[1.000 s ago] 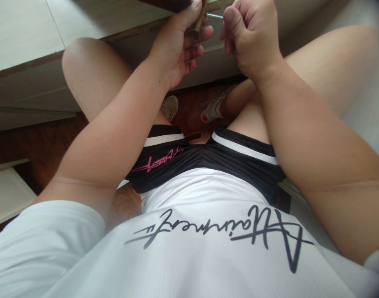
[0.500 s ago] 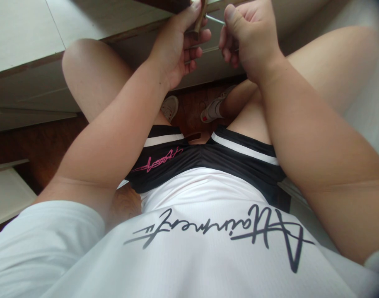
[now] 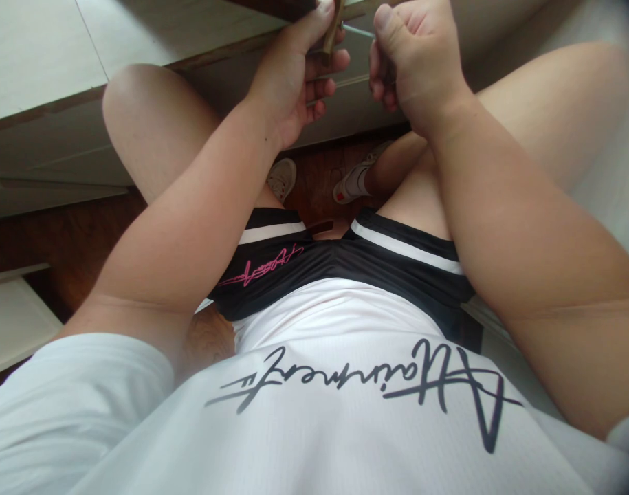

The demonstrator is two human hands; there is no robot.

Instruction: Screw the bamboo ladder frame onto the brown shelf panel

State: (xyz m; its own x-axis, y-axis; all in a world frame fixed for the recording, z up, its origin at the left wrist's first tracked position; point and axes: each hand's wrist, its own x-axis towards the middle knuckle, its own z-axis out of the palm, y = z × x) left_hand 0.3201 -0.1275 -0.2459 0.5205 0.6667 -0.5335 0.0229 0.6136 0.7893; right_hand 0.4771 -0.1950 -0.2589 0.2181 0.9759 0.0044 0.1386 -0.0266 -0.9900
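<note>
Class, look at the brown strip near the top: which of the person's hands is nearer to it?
Left. The left hand holds the brown strip; the right hand is apart from it, to the right, gripping a thin metal rod that points toward it.

Along the front edge of the tabletop point(image 3: 36, 55), the left knee point(image 3: 144, 103) stands in the way; a hand could cross that edge left of it. Between the left hand point(image 3: 295, 74) and right hand point(image 3: 420, 65), a thin rod point(image 3: 358, 30) bars the upper gap, leaving a narrow passage below.
</note>
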